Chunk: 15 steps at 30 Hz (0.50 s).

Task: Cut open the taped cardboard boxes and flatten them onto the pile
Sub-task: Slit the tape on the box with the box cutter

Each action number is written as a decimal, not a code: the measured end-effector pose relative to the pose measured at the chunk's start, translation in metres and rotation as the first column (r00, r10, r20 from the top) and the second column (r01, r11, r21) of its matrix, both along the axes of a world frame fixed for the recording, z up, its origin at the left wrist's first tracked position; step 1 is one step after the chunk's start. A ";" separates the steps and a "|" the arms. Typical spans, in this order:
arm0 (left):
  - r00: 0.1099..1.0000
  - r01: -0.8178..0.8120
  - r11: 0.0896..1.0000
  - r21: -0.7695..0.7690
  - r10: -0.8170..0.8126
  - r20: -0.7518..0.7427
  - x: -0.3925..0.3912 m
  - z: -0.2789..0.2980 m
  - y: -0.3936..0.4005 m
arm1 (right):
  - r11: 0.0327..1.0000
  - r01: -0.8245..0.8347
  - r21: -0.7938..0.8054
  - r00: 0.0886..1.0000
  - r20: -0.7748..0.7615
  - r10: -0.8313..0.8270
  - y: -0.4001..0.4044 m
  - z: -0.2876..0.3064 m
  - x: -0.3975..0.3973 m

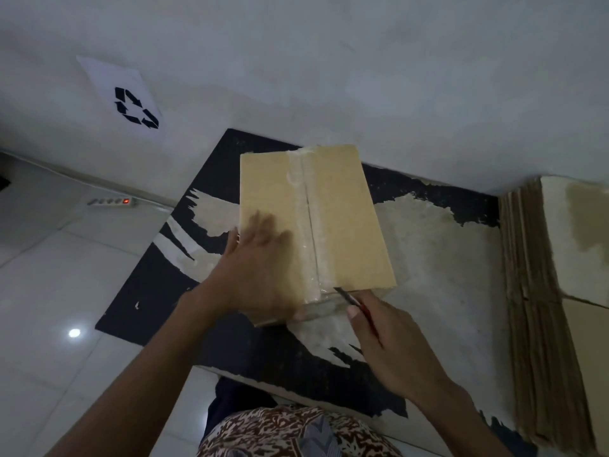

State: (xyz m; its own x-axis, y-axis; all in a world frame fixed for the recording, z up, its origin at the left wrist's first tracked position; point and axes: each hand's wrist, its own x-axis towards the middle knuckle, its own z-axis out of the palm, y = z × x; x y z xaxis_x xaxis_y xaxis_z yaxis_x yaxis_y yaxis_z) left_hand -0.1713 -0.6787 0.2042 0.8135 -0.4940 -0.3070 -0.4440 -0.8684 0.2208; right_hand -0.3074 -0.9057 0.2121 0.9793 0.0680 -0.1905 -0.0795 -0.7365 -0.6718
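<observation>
One taped cardboard box (pixel 316 225) lies on a worn black mat (pixel 155 282) spread on the white tiled floor, its far end close to the wall. A strip of clear tape (pixel 308 222) runs down the middle of the box's top along the seam between the flaps. The person's left hand (pixel 260 258) lies flat on the box top, left of the tape, fingers straight and spread, pressing down. The right hand (pixel 389 338), at the near right corner of the box, grips a red-handled utility knife (pixel 354 303), and the blade tip touches the near end of the tape at the top edge. Right of the box, well apart from it, a pile of flattened cardboard (pixel 540 308) stands against the wall. Left of the box, a power strip (pixel 112 202) with a red lit switch lies on the floor, and above it a recycling sign (pixel 130 100) is stuck to the wall.
</observation>
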 end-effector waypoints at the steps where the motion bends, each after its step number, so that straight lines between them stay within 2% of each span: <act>1: 0.999 0.042 0.999 0.008 -0.042 -0.006 -0.009 -0.002 -0.001 | 0.994 -0.051 -0.101 0.998 0.019 0.054 0.000 -0.003 0.000; 4: 0.998 0.036 0.999 0.002 -0.036 0.046 -0.018 -0.002 -0.002 | 0.942 -0.093 -0.322 0.987 0.097 0.130 0.006 -0.009 0.003; 7: 0.998 0.047 0.999 0.004 -0.046 -0.044 -0.014 0.008 0.000 | 0.910 -0.074 -0.408 0.973 0.171 0.156 0.015 -0.015 0.007; 10: 0.996 0.047 0.999 0.027 -0.045 -0.076 -0.013 0.015 -0.001 | 0.886 -0.048 -0.461 0.957 0.232 0.172 0.022 -0.018 0.008; 15: 0.993 0.055 0.997 0.050 -0.050 -0.104 -0.012 0.019 -0.004 | 0.898 -0.038 -0.437 0.934 0.303 0.187 0.030 -0.022 0.011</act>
State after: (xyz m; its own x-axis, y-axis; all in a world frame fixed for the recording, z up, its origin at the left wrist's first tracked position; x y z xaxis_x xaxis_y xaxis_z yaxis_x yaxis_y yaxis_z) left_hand -0.1837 -0.6823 0.2230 0.7497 -0.5163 -0.4140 -0.4668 -0.8560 0.2223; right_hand -0.2965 -0.8757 0.1906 0.9799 0.1690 0.1062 0.1921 -0.9433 -0.2707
